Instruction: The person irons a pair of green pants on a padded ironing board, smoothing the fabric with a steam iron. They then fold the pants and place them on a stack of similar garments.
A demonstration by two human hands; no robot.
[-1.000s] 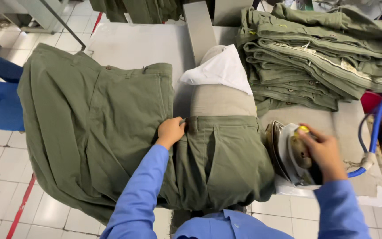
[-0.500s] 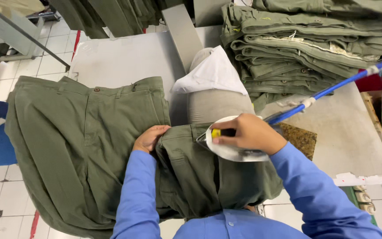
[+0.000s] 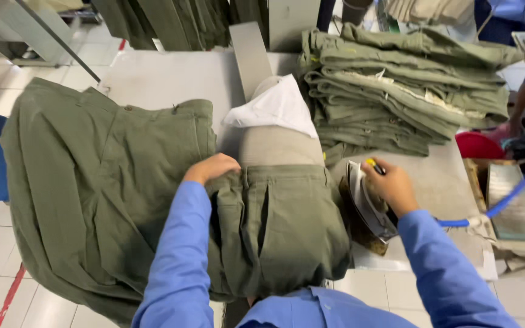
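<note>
Olive green trousers (image 3: 116,182) hang over a padded pressing arm (image 3: 277,146) capped with a white cloth (image 3: 277,106). My left hand (image 3: 214,168) presses on the waistband where it wraps the arm. My right hand (image 3: 391,185) grips the handle of a steam iron (image 3: 366,203), which stands on its side on a brown pad at the right of the arm. A blue hose (image 3: 505,197) leads off the iron to the right.
A stack of folded olive garments (image 3: 396,91) lies at the back right of the grey table (image 3: 165,79). A red tub (image 3: 478,146) and a tray (image 3: 514,209) stand at the right edge. More garments hang at the back. Another person's arm (image 3: 521,103) shows at far right.
My right hand has carried the iron off the trousers to the right and set it on its side on the pad. My left hand stays on the waistband.
</note>
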